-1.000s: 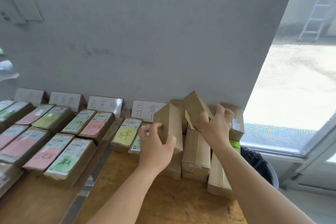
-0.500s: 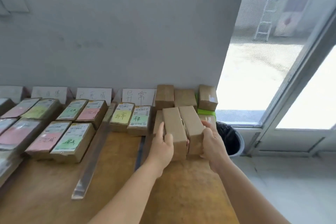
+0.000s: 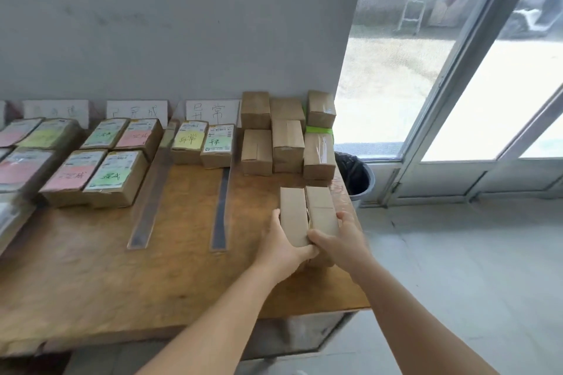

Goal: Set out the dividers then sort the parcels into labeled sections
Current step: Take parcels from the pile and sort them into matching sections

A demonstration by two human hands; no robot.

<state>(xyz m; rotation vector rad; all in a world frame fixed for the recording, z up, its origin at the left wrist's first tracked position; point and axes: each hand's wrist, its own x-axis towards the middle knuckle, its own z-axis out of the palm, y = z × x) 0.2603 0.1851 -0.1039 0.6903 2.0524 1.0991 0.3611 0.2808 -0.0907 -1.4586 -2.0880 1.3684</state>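
Two plain brown parcels lie side by side near the table's right edge: the left parcel (image 3: 293,214) and the right parcel (image 3: 320,210). My left hand (image 3: 281,245) grips the left one from its left side and near end. My right hand (image 3: 342,240) clasps the right one. A stack of unlabeled brown parcels (image 3: 286,137) stands against the wall behind them. Two clear strip dividers (image 3: 152,188) (image 3: 221,207) lie on the table. Parcels with coloured labels (image 3: 202,143) (image 3: 105,176) sit in sections under white handwritten signs (image 3: 211,111) (image 3: 137,109).
The wooden table (image 3: 122,277) ends just right of my hands. A bin with a black bag (image 3: 355,175) stands on the floor beyond that edge, by a glass door (image 3: 457,100). More labeled parcels (image 3: 21,161) fill the far left.
Both hands have drawn two parcels out of the stack by the wall and brought them toward me, down near the table's right edge. The view has tilted down and right.
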